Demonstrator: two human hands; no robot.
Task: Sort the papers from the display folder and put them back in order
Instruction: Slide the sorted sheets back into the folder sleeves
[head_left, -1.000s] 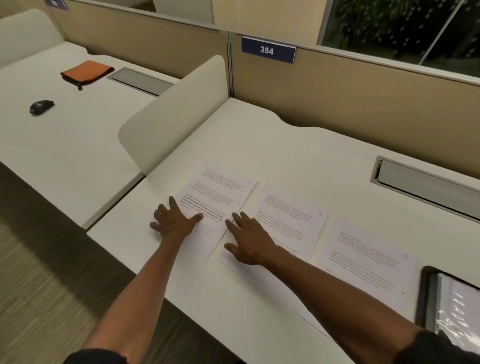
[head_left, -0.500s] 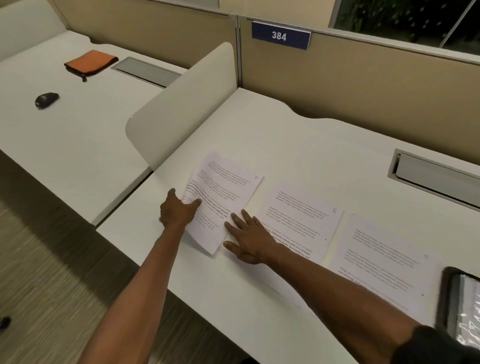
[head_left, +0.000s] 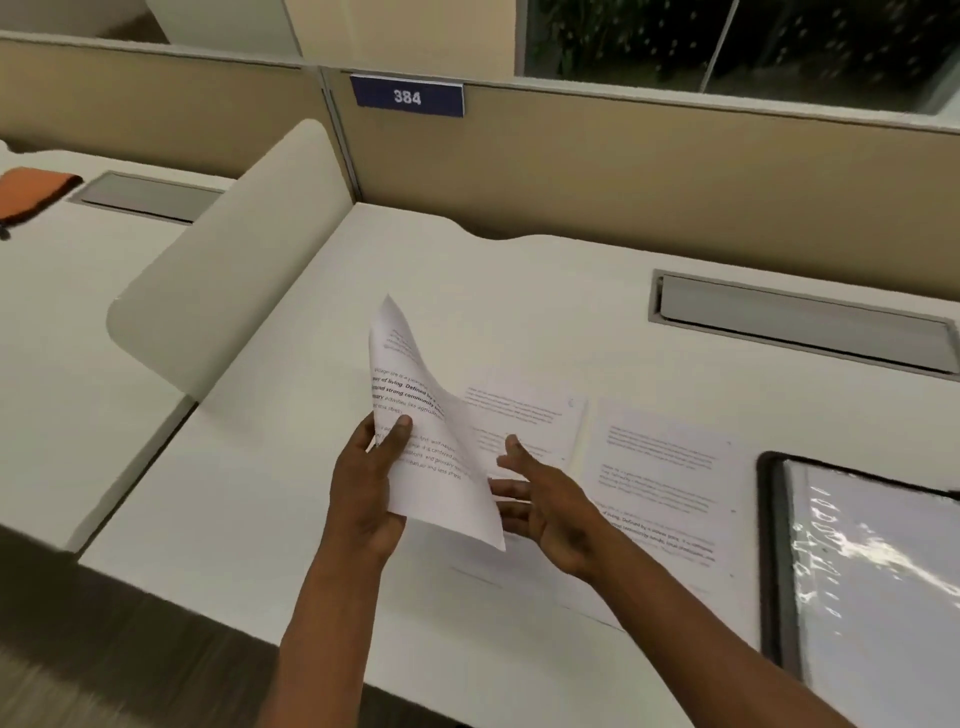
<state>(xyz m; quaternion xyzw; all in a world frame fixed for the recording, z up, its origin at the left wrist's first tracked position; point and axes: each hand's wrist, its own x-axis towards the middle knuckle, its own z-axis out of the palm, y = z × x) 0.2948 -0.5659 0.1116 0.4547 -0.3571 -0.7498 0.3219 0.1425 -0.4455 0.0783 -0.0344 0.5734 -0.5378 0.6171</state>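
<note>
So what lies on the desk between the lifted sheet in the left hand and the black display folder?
Head view: two printed sheets, one beside the other, flat on the desk.

Both forearms reach forward, the left hand (head_left: 363, 483) pinching with thumb on top, the right hand (head_left: 545, 506) spread, fingers loosely extended.

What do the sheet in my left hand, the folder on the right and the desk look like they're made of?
Sheet: thin matte printer paper; it curls and bends in the left hand. Display folder: dark, probably plastic cover with clear glossy sleeves showing bright wrinkled glare. Desk: smooth off-white matte top, likely laminate, though the look leaves that open.
</note>
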